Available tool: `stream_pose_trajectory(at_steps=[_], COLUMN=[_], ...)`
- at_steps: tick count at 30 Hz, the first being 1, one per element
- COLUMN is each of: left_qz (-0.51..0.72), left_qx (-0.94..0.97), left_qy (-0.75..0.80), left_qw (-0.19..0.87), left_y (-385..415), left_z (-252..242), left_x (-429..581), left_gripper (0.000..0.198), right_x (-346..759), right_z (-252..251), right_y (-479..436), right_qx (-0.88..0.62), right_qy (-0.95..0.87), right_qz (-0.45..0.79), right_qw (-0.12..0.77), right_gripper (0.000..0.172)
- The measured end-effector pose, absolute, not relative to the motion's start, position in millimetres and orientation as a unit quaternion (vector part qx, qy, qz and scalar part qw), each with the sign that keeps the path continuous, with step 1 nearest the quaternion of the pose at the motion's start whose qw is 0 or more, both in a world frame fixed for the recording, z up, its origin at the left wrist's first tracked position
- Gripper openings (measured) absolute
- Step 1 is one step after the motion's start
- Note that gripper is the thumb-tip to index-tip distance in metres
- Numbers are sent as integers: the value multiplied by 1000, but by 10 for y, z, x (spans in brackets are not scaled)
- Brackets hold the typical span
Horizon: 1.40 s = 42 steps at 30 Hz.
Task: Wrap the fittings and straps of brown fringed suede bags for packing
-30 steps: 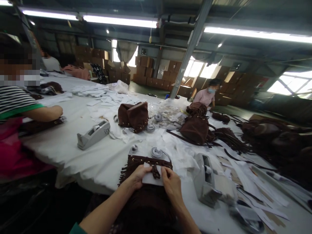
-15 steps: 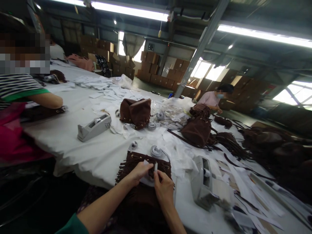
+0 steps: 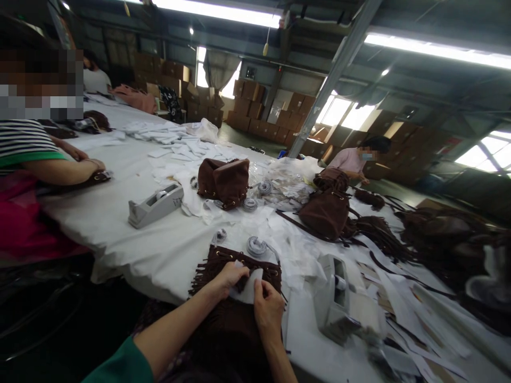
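Note:
A dark brown fringed bag [image 3: 223,256] with metal eyelets lies at the near table edge, partly over my lap. Over its front, a thin white sheet [image 3: 248,292], like tissue or paper, is between my hands. My left hand [image 3: 231,277] pinches at the sheet's left side, by the bag's drawstring; exactly what lies under the fingertips is hidden. My right hand [image 3: 267,303] grips the sheet's right edge between thumb and fingers. Just beyond the bag's top edge sits a strap coil [image 3: 256,246] wrapped in pale material, with a smaller wrapped piece [image 3: 219,235] to its left.
Tape dispensers stand left [image 3: 155,205] and right [image 3: 335,298] on the white-covered table [image 3: 131,255]. Brown bags [image 3: 225,183] [image 3: 325,210] rest farther back. Paper strips [image 3: 423,330] litter the right. A co-worker in a striped sleeve [image 3: 27,141] sits left; another person [image 3: 351,159] is across.
My right hand has turned the white sheet so that it spreads wider between my hands. The left hand stays nearly in place. The co-worker's arm at left has shifted slightly.

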<state>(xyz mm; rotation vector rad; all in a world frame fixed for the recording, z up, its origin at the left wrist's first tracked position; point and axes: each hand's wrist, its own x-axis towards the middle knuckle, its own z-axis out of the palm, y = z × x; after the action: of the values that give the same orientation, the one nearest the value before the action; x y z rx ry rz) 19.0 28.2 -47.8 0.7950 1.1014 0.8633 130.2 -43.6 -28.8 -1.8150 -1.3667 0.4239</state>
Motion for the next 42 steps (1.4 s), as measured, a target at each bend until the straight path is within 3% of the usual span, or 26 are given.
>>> stream_pose_trajectory(at_steps=[5,12,17,23,28,32,36,42], left_qz=[391,411,385,377,412,427,425,424], left_qx=[376,353,290,263,275,283,289,289], left_qy=[440,378,329,301,353,381,380,367], left_qw=[716,751,812,836,794,770,769,776], left_y=[228,174,173,171,145,145,147,129], left_z=[-463,-466,-508,-476,-460,-517,-541,-558], left_x=[161,148,55,31,121,191,192,167], left_gripper=[10,9,17,27,35,36,38,46], right_x=[1232,1147,1159,1179,1231,1306,1360,1766], right_z=[-288,-400,-404,-399,-419,-423,-438,-356], right_y=[-408,-337,-345,-361,-365,-327,-229,-190], right_qx=[-683,-614,-616,-608,-592,-661,-684,-766], right_qy=[-595,-716,-714,-679,-681,-588,-579,-528], right_qz=[93,-17,5,90,95,106,140,90], right_qw=[414,331,332,400,419,454,421,354], right_gripper=[36,35,36,39,37,38,39,45])
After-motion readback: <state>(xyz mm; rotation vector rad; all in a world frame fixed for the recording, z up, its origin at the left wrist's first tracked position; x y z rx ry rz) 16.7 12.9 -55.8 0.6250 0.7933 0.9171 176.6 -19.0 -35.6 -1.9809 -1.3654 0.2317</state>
